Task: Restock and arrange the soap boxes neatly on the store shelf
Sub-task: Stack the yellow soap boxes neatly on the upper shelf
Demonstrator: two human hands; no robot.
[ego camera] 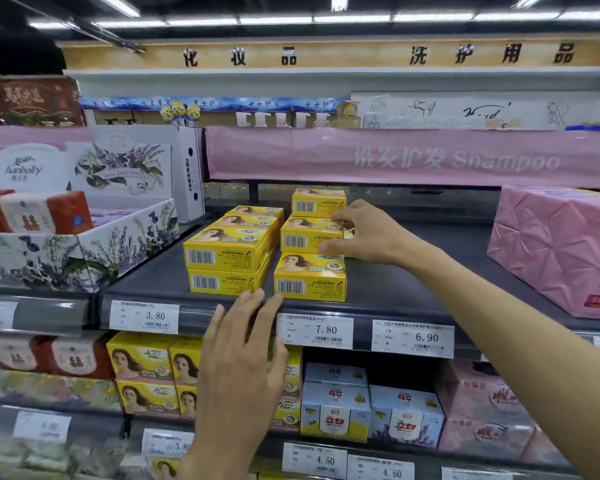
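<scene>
At the far left stands a lavender-printed cardboard display tray (129, 244) with red-and-white wrapped soap bars (45, 213) lying in it. Just beside it begins the dark grey metal shelf (413, 289), where the yellow cardboard soap boxes (257, 244) are gathered toward the left end, barcodes facing outward.

The left stack (227, 259) is two boxes high at the front edge, with more of the same lined up behind it. Along the shelf's front lip sit white price tags (144, 317) reading 3.80, 7.80 and 6.90.

The left hand (243, 358) is raised in front of the lip, flat, with its fingers straight and slightly spread. Their tips reach the lip below the gap between the two columns, and the hand has hold of nothing; whether it actually touches the lip I cannot tell.

The right column runs back from the front box (310, 277) to the middle box (309, 233) and then the rear box (317, 202). The right hand (368, 233) grips the middle box, fingers curled over its top right edge and the thumb on its front face.

Above hangs a pink banner (413, 157) printed "Shampoo". Well apart at the right end lies a pink wrapped pack (555, 251). The shelf below holds more yellow portrait boxes (142, 368) and blue-and-white boxes (371, 410).
</scene>
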